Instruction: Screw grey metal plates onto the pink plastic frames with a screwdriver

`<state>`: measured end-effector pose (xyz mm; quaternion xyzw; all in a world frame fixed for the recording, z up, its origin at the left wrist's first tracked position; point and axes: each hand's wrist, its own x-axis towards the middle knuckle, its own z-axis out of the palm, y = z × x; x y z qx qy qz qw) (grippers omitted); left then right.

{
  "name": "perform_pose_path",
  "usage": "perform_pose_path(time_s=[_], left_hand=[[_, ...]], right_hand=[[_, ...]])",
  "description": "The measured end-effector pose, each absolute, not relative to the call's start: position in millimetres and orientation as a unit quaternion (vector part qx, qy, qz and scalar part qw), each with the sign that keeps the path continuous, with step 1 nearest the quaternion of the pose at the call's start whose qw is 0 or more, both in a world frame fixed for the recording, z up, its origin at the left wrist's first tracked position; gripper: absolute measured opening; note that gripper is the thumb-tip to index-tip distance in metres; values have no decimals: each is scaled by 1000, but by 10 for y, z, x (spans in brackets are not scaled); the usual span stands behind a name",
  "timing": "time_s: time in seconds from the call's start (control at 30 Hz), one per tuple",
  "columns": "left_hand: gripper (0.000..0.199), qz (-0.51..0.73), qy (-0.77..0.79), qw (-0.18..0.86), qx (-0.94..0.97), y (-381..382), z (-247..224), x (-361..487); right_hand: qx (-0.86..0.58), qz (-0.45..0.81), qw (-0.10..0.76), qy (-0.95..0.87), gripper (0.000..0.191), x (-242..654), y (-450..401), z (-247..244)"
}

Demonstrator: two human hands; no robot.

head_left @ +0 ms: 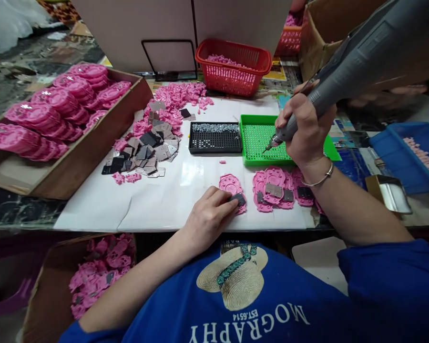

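My right hand (pixel 309 124) is wrapped round a grey electric screwdriver (pixel 329 90). Its thin bit points down over the green perforated tray (pixel 248 158); whether it touches cannot be told. With bent fingers, my left hand (pixel 210 212) grips a pink plastic part (pixel 229 182) on the white work surface and presses a small dark plate (pixel 240 199) against it. To the right lie several overlapping pink parts (pixel 274 176) with grey or dark plates on them. A black tray (pixel 215 148) of small screws adjoins the green one.
A cardboard box (pixel 89 133) of stacked pink pieces stands left, near loose metal plates (pixel 150 147) and small pink parts (pixel 178 95). Behind is a red basket (pixel 232 78); right, a blue bin (pixel 396 143). Another box (pixel 43 286) of pink parts sits below the table edge.
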<state>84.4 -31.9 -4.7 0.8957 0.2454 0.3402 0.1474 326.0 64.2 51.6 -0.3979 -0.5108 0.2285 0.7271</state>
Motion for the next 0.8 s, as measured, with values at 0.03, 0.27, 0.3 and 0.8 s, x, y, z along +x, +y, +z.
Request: perform_pose_path(time_s=[0.03, 0.27, 0.3, 0.8], left_hand=[[10, 339, 246, 149, 896, -319, -48, 844], [12, 336, 247, 159, 895, -326, -58, 845], [12, 336, 246, 159, 895, -325, -58, 843], [16, 336, 249, 166, 893, -330, -55, 801]], right_hand=[[-399, 230, 724, -514, 24, 3262, 643, 511], [-398, 238, 716, -522, 21, 3279, 604, 482], [-397, 240, 711, -528, 21, 3279, 604, 476], [-349, 233, 750, -510, 24, 3258, 625, 554]])
